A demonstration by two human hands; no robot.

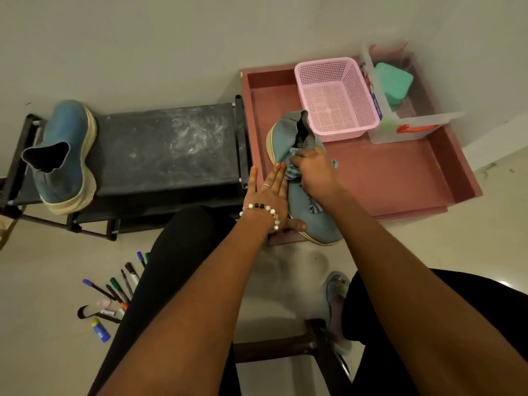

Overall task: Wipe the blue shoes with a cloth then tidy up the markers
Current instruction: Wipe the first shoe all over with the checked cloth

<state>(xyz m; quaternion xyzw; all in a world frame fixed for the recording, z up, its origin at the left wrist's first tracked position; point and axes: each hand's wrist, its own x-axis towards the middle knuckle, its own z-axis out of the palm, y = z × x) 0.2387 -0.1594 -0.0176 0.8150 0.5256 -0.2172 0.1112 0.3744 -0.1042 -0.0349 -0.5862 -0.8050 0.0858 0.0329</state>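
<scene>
the right hand (pixel 314 170) has its grip bunched around the cloth (pixel 291 171), pressing it on the blue shoe (pixel 307 207) that lies in the pink tray (pixel 400 172) with its toe hanging over the near edge. the left hand (pixel 268 195) lies flat and open-fingered against the shoe's side. a hard wipe could push the shoe off that edge. the second shoe (pixel 64 155) sits on the black rack (pixel 171 150); the markers (pixel 120 287) lie on the floor beside the knee, easy to kick or roll.

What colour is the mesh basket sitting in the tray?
Pink. The basket shows clearly in the head view, inside the reddish tray.
</scene>
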